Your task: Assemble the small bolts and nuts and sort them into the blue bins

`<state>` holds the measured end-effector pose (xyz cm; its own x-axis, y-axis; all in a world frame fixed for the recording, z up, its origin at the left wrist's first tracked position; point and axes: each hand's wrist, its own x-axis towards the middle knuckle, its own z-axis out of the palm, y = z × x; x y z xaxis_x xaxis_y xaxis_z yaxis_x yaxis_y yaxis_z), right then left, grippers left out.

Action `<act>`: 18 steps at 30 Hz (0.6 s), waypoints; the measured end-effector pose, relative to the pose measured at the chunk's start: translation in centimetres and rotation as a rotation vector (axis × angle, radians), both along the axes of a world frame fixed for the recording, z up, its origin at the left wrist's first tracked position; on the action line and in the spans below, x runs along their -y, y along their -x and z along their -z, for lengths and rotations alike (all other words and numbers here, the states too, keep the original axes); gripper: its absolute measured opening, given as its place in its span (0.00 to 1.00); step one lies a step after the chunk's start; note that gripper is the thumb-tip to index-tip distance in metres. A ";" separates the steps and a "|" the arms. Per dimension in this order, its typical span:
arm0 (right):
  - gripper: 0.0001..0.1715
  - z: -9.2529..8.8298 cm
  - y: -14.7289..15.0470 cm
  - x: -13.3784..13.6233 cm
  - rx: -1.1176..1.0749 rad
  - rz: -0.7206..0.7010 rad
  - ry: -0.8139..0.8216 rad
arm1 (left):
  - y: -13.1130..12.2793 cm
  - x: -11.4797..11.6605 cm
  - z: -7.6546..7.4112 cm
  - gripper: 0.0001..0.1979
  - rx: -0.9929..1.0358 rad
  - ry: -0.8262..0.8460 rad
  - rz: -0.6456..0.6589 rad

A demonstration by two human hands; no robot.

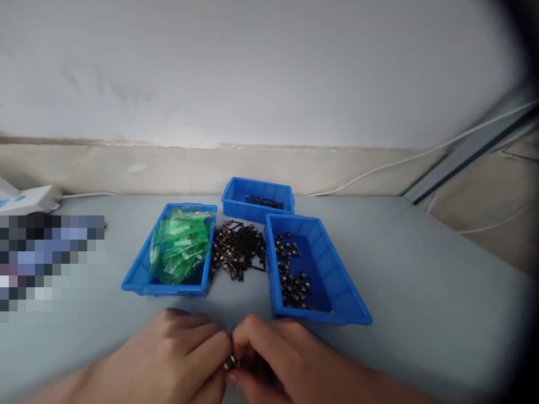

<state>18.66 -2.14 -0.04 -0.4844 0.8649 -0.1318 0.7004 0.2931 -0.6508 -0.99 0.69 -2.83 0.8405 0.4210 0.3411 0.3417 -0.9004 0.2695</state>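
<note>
My left hand (179,353) and my right hand (282,353) meet at the table's front, fingers closed together. Pinched between their fingertips is a small brass-coloured metal part (229,362), mostly hidden by the fingers. Just beyond the hands, a pile of small metal pieces, brass and dark (238,249), lies loose on the table. To its right, a blue bin (341,280) contains many small metal parts (295,286) along its left side. The blue bin (141,275) on the left holds green-tinted clear plastic bags (181,241).
A third blue bin (256,209), with dark thin pieces in it, stands at the back near the wall (252,84). A white power strip (33,199) and a pixelated area are at the left. A white cable (379,168) runs past a metal post (455,157) at right.
</note>
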 end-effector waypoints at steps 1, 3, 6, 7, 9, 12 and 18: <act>0.05 -0.1 0.0 0.1 0.006 0.003 -0.001 | 0.0 0.0 0.0 0.16 0.002 0.000 0.002; 0.05 -0.2 -0.1 0.2 0.004 0.005 -0.010 | 0.1 0.1 0.0 0.17 0.003 0.002 0.004; 0.06 -0.1 -0.1 0.2 -0.001 0.018 -0.039 | 0.1 0.0 0.0 0.17 -0.001 0.007 0.013; 0.06 0.0 -0.1 0.2 0.000 0.024 -0.043 | 0.1 0.0 0.0 0.17 -0.002 0.007 0.015; 0.05 0.3 0.0 0.0 -0.005 0.014 -0.035 | 0.0 0.0 0.0 0.18 -0.003 0.013 0.010; 0.05 0.6 0.1 -0.3 -0.010 -0.014 -0.021 | -0.1 0.0 0.0 0.17 -0.002 0.016 0.002; 0.05 0.0 0.0 0.3 -0.006 0.014 -0.036 | -0.1 0.1 -0.2 0.17 -0.005 0.014 0.004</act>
<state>18.63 -2.40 -0.06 -0.4732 0.8755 -0.0977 0.7005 0.3067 -0.6444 -0.92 0.61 -2.66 0.8439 0.4224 0.3306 0.3396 -0.8978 0.2804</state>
